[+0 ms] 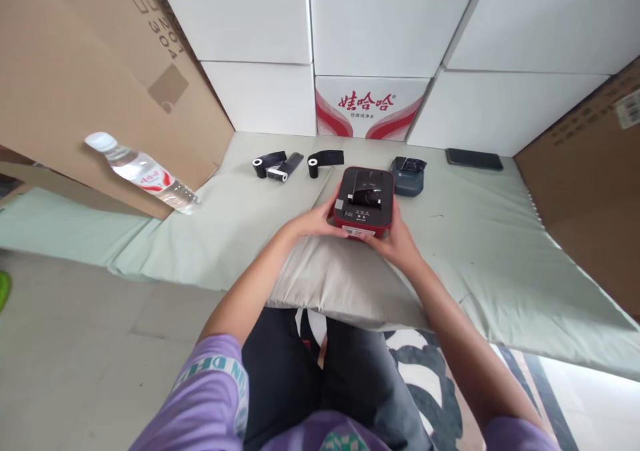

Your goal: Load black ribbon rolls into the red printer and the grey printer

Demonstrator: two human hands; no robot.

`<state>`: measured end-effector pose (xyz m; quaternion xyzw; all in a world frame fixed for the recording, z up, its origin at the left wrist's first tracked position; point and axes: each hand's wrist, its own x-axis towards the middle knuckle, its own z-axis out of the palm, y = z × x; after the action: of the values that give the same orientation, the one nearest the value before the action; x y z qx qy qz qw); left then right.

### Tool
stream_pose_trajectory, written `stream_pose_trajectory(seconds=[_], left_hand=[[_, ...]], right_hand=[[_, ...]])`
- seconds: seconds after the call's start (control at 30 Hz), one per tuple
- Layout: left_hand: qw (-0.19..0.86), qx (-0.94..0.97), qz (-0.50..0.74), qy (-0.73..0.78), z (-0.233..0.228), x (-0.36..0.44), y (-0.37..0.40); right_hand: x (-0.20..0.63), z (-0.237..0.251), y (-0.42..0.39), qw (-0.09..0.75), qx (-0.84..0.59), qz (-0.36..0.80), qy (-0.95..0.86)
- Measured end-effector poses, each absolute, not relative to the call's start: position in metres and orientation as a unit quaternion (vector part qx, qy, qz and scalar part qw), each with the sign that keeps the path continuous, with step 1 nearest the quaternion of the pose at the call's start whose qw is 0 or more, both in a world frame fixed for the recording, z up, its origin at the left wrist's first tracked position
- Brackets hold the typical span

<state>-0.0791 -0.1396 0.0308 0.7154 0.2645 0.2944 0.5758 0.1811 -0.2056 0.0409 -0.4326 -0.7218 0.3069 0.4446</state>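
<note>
A pale green cloth-covered surface [500, 251] carries a grey pillow [330, 278], where the red-and-black boxy label printer [364, 201] sits with its lid open. The left hand [315, 221] and right hand [395, 238] clasp its sides, while three black ribbon rolls [295, 163] lie unloaded beyond.

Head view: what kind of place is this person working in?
Probably a storeroom or makeshift packing corner: stacked white cartons and cardboard boxes wall in a cloth-covered surface, where both hands hold a red device.

White cartons [255, 11] stack into a back wall — brown cardboard [75, 71] leans at both sides. A pale green sheet [500, 251] covers the low surface above a grey floor [75, 344].
</note>
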Motion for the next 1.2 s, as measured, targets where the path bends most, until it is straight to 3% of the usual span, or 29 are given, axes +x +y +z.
stream_pose_trajectory(seconds=[0.23,0.43,0.67,1.07,1.2], left_hand=[[0.502,0.692,0.443,0.272,0.058,-0.055,-0.053],[0.469,0.677,0.476,0.309,0.051,-0.032,-0.007],[0.462,0.678,0.478,0.314,0.022,-0.023,-0.007],[0.499,0.688,0.432,0.301,0.016,-0.036,-0.006],[0.512,0.674,0.43,0.313,0.023,-0.048,-0.001]], right_hand=[[0.176,0.07,-0.103,0.47,-0.425,0.268,-0.726],[0.183,0.056,-0.04,0.509,-0.416,0.298,-0.692],[0.194,0.037,-0.029,0.492,-0.429,0.33,-0.682],[0.189,0.035,-0.029,0.476,-0.461,0.37,-0.651],[0.209,0.048,-0.025,0.54,-0.52,0.292,-0.594]])
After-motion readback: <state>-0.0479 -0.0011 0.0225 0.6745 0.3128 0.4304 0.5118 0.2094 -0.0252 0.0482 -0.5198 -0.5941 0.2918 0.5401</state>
